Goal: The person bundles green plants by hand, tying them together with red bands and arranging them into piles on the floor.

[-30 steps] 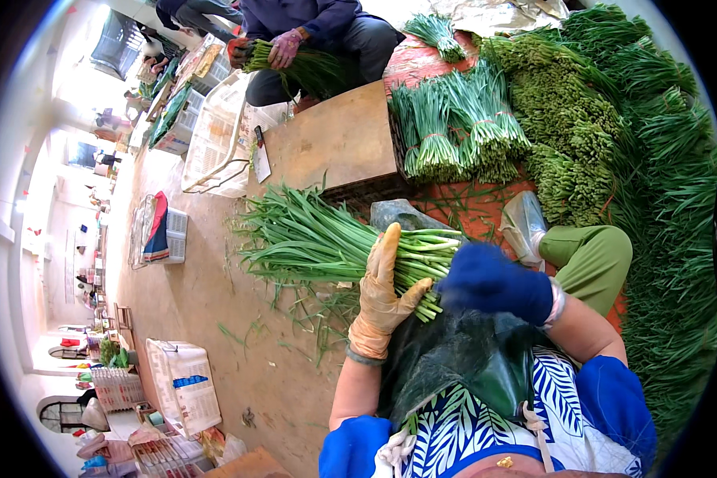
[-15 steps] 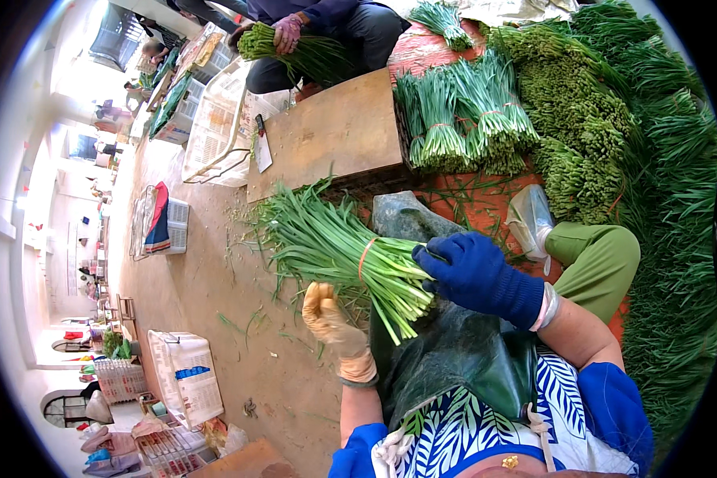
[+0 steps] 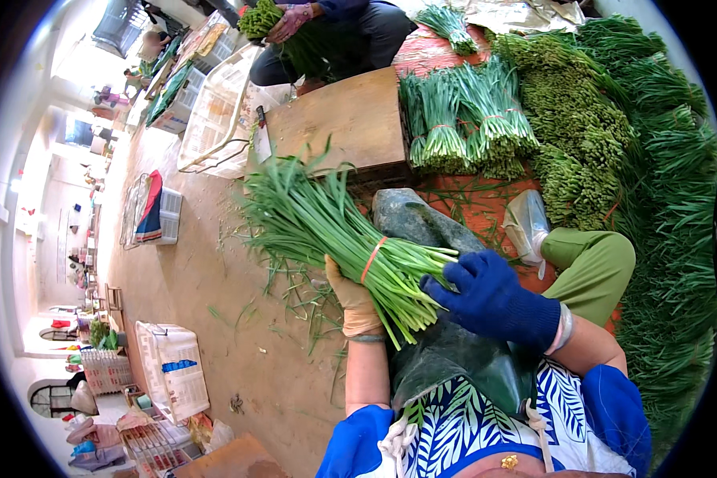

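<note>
A thick bunch of chives [image 3: 327, 219], bound by an orange rubber band [image 3: 372, 260], lies slantwise above my lap, with leaves to the upper left and pale stalk ends to the lower right. My left hand [image 3: 350, 299], in a tan glove, holds the bunch from below near the band. Its thumb shows, while the other fingers are hidden behind the leaves. At the stalk ends, my right hand [image 3: 494, 295], in a blue knit glove, has its fingers bent and pinched on the outer stalks. A dark green apron [image 3: 462, 362] covers my lap beneath.
Ahead stands a low wooden board [image 3: 334, 119] with a knife [image 3: 262, 135] at its left edge. Banded bunches [image 3: 446, 139] and heaps of greens [image 3: 585, 135] lie to the right. Across the board a person [image 3: 327, 40] holds greens. White crates [image 3: 171, 370] stand left.
My left hand has moved from beside the bunch to under it and taken hold. The bunch has shifted slightly up and left. My right hand has moved slightly down and right along the stalk ends.
</note>
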Tool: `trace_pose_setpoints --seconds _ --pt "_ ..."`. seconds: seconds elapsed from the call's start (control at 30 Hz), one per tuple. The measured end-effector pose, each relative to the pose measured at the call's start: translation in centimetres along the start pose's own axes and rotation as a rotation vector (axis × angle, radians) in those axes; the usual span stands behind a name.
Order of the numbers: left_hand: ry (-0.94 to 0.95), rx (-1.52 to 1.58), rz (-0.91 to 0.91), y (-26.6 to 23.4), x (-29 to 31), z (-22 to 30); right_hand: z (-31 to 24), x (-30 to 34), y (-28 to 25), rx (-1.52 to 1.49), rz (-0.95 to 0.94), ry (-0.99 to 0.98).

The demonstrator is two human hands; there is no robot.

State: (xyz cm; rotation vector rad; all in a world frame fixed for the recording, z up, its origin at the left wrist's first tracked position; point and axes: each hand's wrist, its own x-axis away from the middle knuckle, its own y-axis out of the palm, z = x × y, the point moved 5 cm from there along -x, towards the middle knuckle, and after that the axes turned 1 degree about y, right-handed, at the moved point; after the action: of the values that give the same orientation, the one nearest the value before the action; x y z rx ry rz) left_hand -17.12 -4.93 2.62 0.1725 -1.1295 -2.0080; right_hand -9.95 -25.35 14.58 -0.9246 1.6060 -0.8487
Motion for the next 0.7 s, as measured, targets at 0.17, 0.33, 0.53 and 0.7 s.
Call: trace_pose_setpoints --seconds 0.17,0.33,0.53,0.7 --pt "0.04 0.088 -0.222 5.5 0.4 0.1 1.5 1.2 -1.2 -0.082 -0.166 0.24" --pt "0.136 0.03 -0.327 9.4 0.2 -1.1 3.1 1.3 -1.5 -0.142 0.012 0.337" --pt "0.098 0.032 -0.423 9.0 -0.5 -4.1 7.1 4.6 2.2 -0.85 0.049 0.776" --pt "0.032 0.06 -0.415 7.6 -1.1 -5.0 7.6 5.9 4.8 -1.246 0.267 0.908"
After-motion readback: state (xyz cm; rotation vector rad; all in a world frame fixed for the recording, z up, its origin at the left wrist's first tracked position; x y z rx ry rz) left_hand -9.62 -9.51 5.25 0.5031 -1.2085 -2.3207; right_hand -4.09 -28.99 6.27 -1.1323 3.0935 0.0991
